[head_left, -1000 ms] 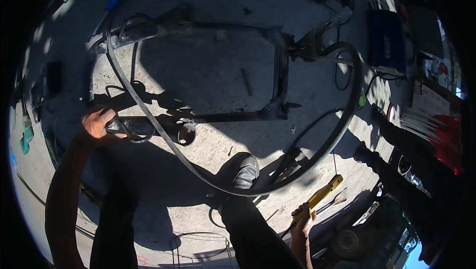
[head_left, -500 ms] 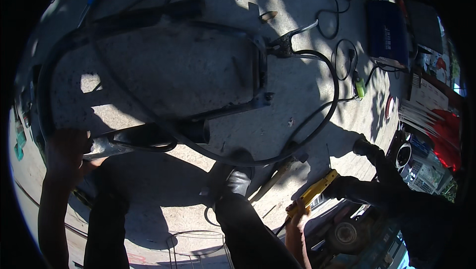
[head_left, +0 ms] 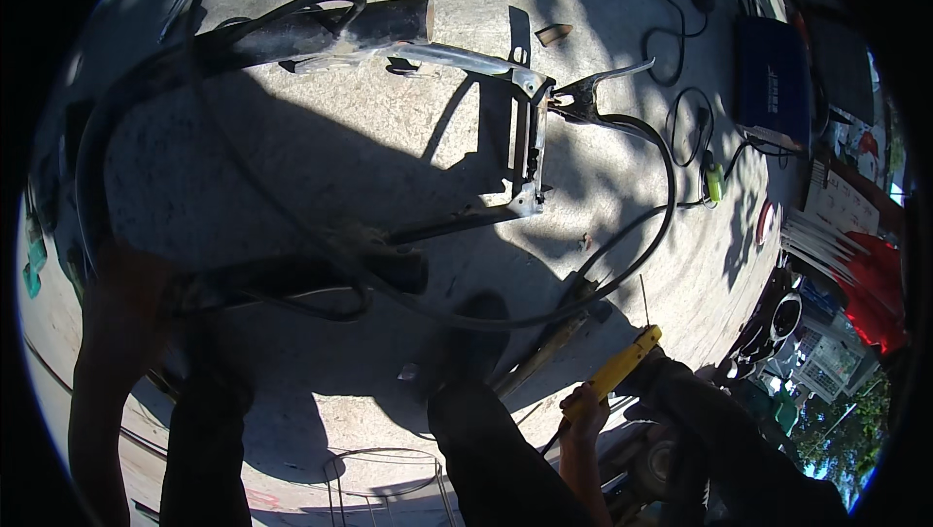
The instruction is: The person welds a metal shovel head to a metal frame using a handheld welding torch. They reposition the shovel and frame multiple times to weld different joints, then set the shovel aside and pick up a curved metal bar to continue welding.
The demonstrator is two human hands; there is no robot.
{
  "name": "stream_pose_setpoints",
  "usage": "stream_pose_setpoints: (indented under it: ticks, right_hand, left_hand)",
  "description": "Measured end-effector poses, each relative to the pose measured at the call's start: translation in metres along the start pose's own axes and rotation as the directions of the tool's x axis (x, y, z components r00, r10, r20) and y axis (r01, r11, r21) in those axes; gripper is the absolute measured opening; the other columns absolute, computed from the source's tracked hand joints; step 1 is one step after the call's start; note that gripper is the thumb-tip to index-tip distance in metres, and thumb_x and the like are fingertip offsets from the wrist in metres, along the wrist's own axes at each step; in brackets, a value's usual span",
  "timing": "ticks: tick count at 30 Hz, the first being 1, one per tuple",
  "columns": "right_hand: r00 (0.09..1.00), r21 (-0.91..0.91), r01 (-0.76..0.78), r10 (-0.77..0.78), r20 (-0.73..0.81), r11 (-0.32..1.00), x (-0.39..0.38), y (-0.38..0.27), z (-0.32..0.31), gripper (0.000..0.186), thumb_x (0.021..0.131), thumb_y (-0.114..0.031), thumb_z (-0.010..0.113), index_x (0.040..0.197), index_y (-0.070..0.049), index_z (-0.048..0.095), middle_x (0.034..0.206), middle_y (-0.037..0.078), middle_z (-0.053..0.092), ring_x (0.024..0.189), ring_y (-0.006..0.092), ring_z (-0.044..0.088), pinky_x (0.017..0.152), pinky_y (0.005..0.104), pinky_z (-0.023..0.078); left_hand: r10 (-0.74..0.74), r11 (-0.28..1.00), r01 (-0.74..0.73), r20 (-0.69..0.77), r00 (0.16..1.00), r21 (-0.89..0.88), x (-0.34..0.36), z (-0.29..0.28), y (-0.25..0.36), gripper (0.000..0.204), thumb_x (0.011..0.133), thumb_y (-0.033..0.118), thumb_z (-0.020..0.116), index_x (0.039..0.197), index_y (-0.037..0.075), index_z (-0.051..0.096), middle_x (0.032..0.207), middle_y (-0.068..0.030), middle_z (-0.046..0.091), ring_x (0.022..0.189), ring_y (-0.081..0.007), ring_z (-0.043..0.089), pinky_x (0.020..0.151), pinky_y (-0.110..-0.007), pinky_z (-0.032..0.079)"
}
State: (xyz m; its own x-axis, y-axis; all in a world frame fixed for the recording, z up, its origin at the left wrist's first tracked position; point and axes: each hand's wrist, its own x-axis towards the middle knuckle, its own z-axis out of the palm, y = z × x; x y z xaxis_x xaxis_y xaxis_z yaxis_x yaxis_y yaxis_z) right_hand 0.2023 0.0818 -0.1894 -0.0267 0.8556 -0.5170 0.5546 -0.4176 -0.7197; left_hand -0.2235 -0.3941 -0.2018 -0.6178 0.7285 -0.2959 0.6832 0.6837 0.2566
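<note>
My left hand (head_left: 131, 299) is in deep shade, wrapped round the near left part of a black bent-tube metal frame (head_left: 389, 30). The frame's two thick tube ends point right, and a narrower bracket (head_left: 530, 143) joins them. A welding ground clamp (head_left: 580, 100) bites on this bracket's far corner, its thick cable (head_left: 671, 187) looping back leftward over the frame. At the lower right, my right hand (head_left: 586, 410) closes round a yellow electrode holder (head_left: 622, 362). A thin welding rod (head_left: 644, 302) sticks up from its tip, apart from the frame.
Two metal scraps (head_left: 553, 35) lie on the concrete beyond the frame. A blue box-shaped machine (head_left: 773, 80) with cables stands far right, near a light-green connector (head_left: 714, 182). Dark-clothed legs (head_left: 700, 410) are at right. A wire stand (head_left: 384, 459) is by my feet.
The frame and clamp appear slightly farther right, and sunlight now falls on the frame's far tube and bracket. The dark-clothed legs at right have shifted. My right hand still grips the electrode holder.
</note>
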Motion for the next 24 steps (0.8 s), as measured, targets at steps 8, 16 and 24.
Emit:
stream_pose_setpoints:
  ticks: [8, 16, 24]
  right_hand:
    - [1.000, 0.049, -0.021, 0.020, 0.022, 0.999, -0.002, 0.002, 0.010, 0.017, 0.090, -0.017, 0.063, 0.098, -0.005, 0.056, 0.068, 0.005, 0.055, 0.050, 0.0166, 0.054, 0.051, 0.0300, 0.048]
    - [0.995, 0.050, -0.100, 0.099, 0.014, 0.994, 0.027, 0.016, 0.010, 0.019, 0.092, -0.023, 0.062, 0.094, -0.004, 0.058, 0.071, 0.006, 0.058, 0.054, 0.0193, 0.057, 0.053, 0.0311, 0.050]
    - [0.989, -0.073, -0.133, 0.138, 0.061, 0.988, 0.050, 0.039, 0.004, 0.028, 0.092, -0.030, 0.067, 0.099, -0.004, 0.061, 0.076, 0.007, 0.063, 0.062, 0.0202, 0.062, 0.058, 0.0326, 0.051]
  left_hand:
    - [0.072, 0.992, -0.062, -0.083, 0.994, 0.108, -0.014, -0.022, -0.007, 0.019, 0.073, -0.003, 0.072, 0.086, 0.001, 0.060, 0.081, -0.0134, 0.059, 0.087, -0.0292, 0.064, 0.115, -0.055, 0.034]
    - [0.081, 0.984, -0.057, -0.133, 0.988, 0.170, -0.003, -0.029, -0.005, 0.026, 0.067, -0.006, 0.070, 0.088, 0.002, 0.058, 0.085, -0.0132, 0.057, 0.092, -0.0326, 0.059, 0.108, -0.052, 0.038]
    - [0.159, 0.973, -0.143, -0.080, 0.984, 0.180, -0.009, 0.006, -0.033, 0.036, 0.063, -0.003, 0.064, 0.099, 0.000, 0.058, 0.097, -0.0151, 0.057, 0.102, -0.0369, 0.058, 0.112, -0.060, 0.036]
